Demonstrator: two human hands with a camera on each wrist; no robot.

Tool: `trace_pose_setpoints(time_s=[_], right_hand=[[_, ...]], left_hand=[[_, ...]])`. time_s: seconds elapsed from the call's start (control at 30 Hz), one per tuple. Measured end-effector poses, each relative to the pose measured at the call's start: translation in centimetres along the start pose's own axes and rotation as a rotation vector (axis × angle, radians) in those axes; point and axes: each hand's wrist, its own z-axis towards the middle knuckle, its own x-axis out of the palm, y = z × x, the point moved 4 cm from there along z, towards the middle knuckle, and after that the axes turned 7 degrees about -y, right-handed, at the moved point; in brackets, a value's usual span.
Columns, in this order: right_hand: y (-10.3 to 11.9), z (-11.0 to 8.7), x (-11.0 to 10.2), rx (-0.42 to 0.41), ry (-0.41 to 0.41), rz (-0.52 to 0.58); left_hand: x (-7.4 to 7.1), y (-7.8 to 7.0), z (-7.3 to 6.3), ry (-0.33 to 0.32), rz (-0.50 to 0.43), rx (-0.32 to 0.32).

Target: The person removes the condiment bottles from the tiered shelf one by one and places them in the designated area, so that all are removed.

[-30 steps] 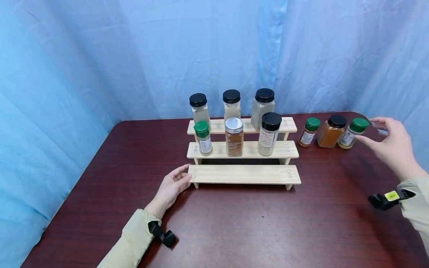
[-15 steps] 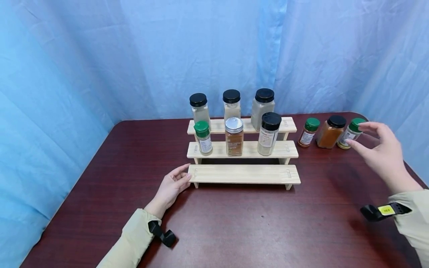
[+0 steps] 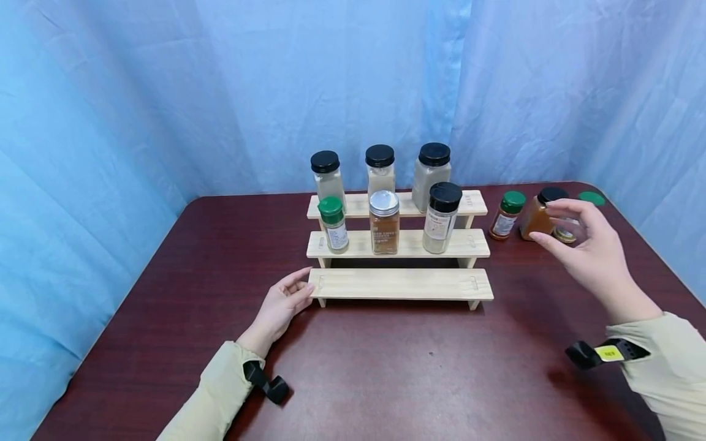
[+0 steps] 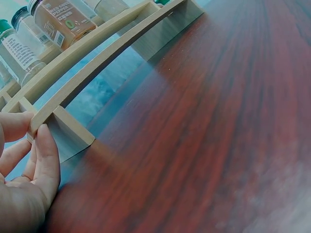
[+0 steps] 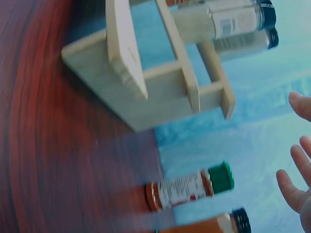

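Observation:
My left hand [image 3: 277, 310] pinches the left end of the lowest step of a pale wooden three-tier spice rack [image 3: 397, 285]; in the left wrist view, fingers [image 4: 47, 153] meet the board's end. My right hand [image 3: 592, 260] hovers at the right, fingers spread and holding nothing. From the head view it partly covers an orange-brown spice jar with black lid [image 3: 535, 219] and a green-lidded jar [image 3: 591, 198]. Left of these stands a green-capped red spice bottle [image 3: 506, 215], also seen whole as a bottle [image 5: 182, 189] in the right wrist view.
On the middle tier stand a green-capped jar [image 3: 334, 226], a silver-lidded brown jar [image 3: 384, 223] and a black-capped shaker [image 3: 440, 219]. Three black-lidded jars, one a pale jar [image 3: 432, 177], line the top tier. A blue curtain [image 3: 331, 79] hangs behind the dark red table [image 3: 386, 367].
My right hand has moved left from beside the rightmost green-lidded jar to in front of the jars, its fingers still apart. My left hand keeps its hold on the rack.

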Motion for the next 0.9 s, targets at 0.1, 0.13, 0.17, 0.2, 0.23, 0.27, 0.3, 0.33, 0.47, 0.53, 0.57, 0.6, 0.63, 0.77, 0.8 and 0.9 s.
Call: trace_pose_setpoints(time_s=[0.1,0.13,0.17,0.2,0.23,0.27,0.3,0.33,0.47,0.53,0.57,0.6,0.63,0.77,0.8,0.9], right_hand=[[0.8,0.0,0.9,-0.011,0.013,0.026],[1.1,0.1,1.2,-0.015,0.021,0.039],[1.3,0.1,1.5,-0.023,0.029,0.052],[1.6,0.2,1.9,-0.031,0.039,0.067],[1.8,0.2,2.2,-0.039,0.047,0.080],[2.1,0.3,2.5,-0.048,0.055,0.089],[2.4,0.4,2.8,-0.056,0.062,0.099],[2.7,0.4,3.1,-0.065,0.068,0.110],[3.6,0.7,4.3,-0.096,0.090,0.138],[3.9,0.8,5.0,-0.117,0.096,0.151],[4.1,0.8,5.3,-0.126,0.099,0.149],[4.3,0.8,5.6,-0.134,0.101,0.148],[4.5,0.9,5.9,-0.139,0.104,0.148],[5.5,1.2,7.0,-0.154,0.135,0.118],[5.7,1.3,7.3,-0.154,0.149,0.122],[6.1,1.8,8.0,-0.148,0.184,0.124]], left_hand=[[0.0,0.0,0.0,-0.001,0.000,-0.001],[0.0,0.0,0.0,0.000,0.001,-0.001],[0.0,0.0,0.0,0.000,0.001,-0.002],[0.0,0.0,0.0,0.001,0.002,-0.003],[0.0,0.0,0.0,0.001,0.002,-0.004],[0.0,0.0,0.0,0.001,0.001,-0.004],[0.0,0.0,0.0,0.001,0.001,-0.004],[0.0,0.0,0.0,0.000,0.001,-0.003],[0.0,0.0,0.1,0.000,0.002,0.001],[0.0,0.0,0.1,-0.001,0.003,0.002],[0.0,0.0,0.1,-0.001,0.004,0.001],[0.0,0.1,0.1,-0.001,0.005,0.000],[0.0,0.1,0.1,-0.001,0.004,-0.001],[0.0,0.1,0.0,-0.002,0.002,-0.003],[0.0,0.1,0.0,-0.002,0.000,-0.003],[0.0,0.1,0.0,0.000,-0.005,0.000]])
